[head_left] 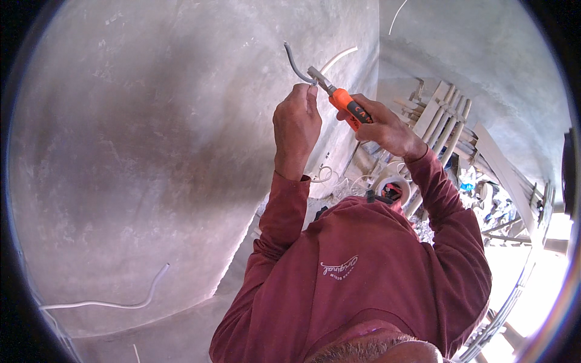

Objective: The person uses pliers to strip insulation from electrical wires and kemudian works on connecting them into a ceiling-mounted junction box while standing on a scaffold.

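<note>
The person's left hand (pixel 295 126), its grip narrow, pinches a grey cable (pixel 293 60) before the wall (pixel 151 121); the right hand (pixel 382 126) holds orange-handled pliers (pixel 342 97), jaws at that pinch. The step seems to be working the cable, next calling for steadiness. A white cable (pixel 339 58) crowds close; pale pipes (pixel 448 125) lie rightward.

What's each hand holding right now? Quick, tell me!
Left hand: closed, fingertips pinching the grey cable.
Right hand: closed around the orange-and-black handles of the pliers.
</note>
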Motion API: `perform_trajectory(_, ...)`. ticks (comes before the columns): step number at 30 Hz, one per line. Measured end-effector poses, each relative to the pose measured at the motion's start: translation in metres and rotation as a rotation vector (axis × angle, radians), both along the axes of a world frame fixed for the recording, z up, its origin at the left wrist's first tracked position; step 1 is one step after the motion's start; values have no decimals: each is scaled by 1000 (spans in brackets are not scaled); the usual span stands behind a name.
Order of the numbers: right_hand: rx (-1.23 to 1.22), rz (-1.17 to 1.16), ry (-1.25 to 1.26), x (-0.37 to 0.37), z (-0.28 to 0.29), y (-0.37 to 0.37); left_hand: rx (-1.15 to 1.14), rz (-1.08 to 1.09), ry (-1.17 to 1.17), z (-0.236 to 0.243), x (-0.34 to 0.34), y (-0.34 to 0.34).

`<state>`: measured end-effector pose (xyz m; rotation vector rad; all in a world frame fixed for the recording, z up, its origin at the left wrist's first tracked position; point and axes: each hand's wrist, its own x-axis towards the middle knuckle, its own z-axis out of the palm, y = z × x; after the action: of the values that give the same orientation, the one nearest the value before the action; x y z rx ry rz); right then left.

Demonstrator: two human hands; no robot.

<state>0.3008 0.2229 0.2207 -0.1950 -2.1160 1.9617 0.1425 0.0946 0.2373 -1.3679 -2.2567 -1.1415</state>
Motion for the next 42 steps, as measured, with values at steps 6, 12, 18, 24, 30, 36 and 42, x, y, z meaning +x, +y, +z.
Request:
perform_trajectory(6, 120, 32, 1, -6, 2, 9, -135, 18, 118, -1, -14, -4)
perform_trajectory(12, 130, -31, -19, -15, 0, 2, -167, -189, 224, -11, -32, -10)
perform_trajectory(18, 437, -233, 23, -32, -41, -17, -361, 166, -104, -19, -35, 11)
perform_trajectory(24, -150, -185, 138, -32, -44, -49, 478, -71, -766, -38, -27, 3)
perform_trajectory(30, -668, -53, 210, -23, -41, -71, 560, -103, -740, -35, -17, -7)
perform_trajectory(36, -365, -80, 90, 13, -53, -51, 128, -148, -174, -48, -28, -7)
perform_trajectory(42, 46, 102, -58, -16, -127, -57, -289, 24, 81, -97, -43, -53)
